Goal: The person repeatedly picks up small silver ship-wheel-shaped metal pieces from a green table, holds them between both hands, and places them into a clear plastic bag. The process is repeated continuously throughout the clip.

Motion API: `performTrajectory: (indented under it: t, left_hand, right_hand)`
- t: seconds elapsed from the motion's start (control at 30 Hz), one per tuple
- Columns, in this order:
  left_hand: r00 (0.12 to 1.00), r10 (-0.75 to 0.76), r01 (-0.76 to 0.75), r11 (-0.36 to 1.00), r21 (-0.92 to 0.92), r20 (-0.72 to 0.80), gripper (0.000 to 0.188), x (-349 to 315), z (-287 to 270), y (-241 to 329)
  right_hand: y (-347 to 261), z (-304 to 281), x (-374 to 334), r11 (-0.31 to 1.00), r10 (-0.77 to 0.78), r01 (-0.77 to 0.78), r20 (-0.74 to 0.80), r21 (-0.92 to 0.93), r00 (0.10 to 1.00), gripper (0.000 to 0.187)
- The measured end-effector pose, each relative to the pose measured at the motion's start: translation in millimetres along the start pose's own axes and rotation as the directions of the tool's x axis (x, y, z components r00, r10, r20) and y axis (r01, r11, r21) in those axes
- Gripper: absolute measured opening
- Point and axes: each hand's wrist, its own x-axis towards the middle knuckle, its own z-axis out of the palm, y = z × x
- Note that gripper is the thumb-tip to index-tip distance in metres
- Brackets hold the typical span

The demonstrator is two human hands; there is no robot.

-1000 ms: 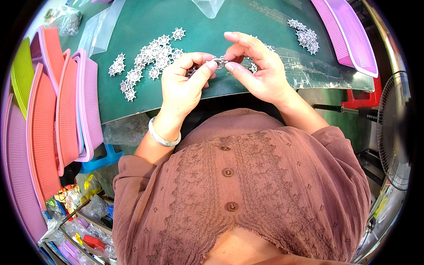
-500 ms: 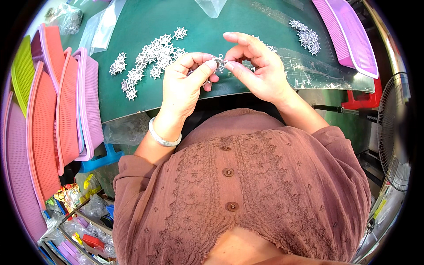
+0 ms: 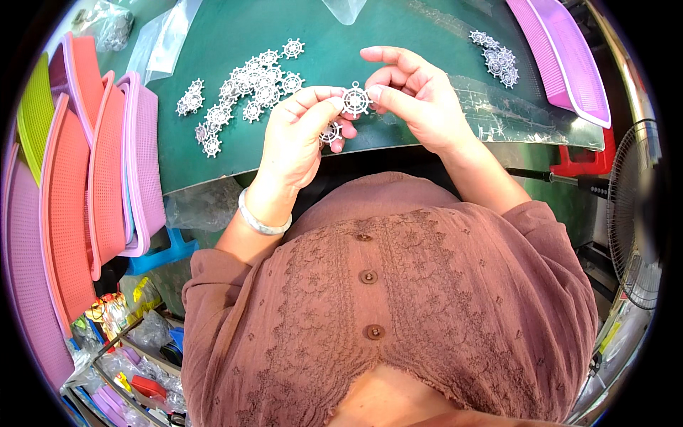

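Observation:
A silver ship's-wheel charm (image 3: 356,100) with a small ring on top is pinched between both hands above the table's near edge. My left hand (image 3: 295,135) grips its left side with thumb and forefinger, and a second ship's-wheel charm (image 3: 331,132) is tucked in its lower fingers. On the charm's right edge, the thumb and forefinger of my right hand (image 3: 424,103) close, the other fingers curled loosely above. Left of my hands lies a loose pile of the same charms (image 3: 250,84). A small cluster of charms (image 3: 191,98) sits farther left, another cluster (image 3: 498,58) at the far right.
Pink, purple and green plastic baskets (image 3: 146,164) stand stacked at the left of the green table (image 3: 341,53). A purple basket (image 3: 562,57) lies at the right edge, near a fan (image 3: 633,213). Clear plastic bags (image 3: 165,43) lie at the back left.
The charm between my hands has turned from edge-on to face-up. The second charm in my left hand now shows more. The charms behind my right hand are no longer visible.

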Motion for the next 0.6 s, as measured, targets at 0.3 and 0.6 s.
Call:
performTrajectory:
  t: [0.3,0.6]
  left_hand:
    - [1.000,-0.020,0.020,1.000,-0.004,-0.009,0.014,0.1,-1.2,-0.1]
    - [0.995,-0.097,0.097,0.993,-0.061,-0.001,0.015,0.9,-2.0,2.5]
  right_hand:
    - [1.7,1.0,1.3,1.000,0.022,-0.021,-0.022,0.018,1.000,0.037]
    - [3.1,1.0,1.1,1.000,0.028,-0.027,-0.022,0.015,0.999,0.036]
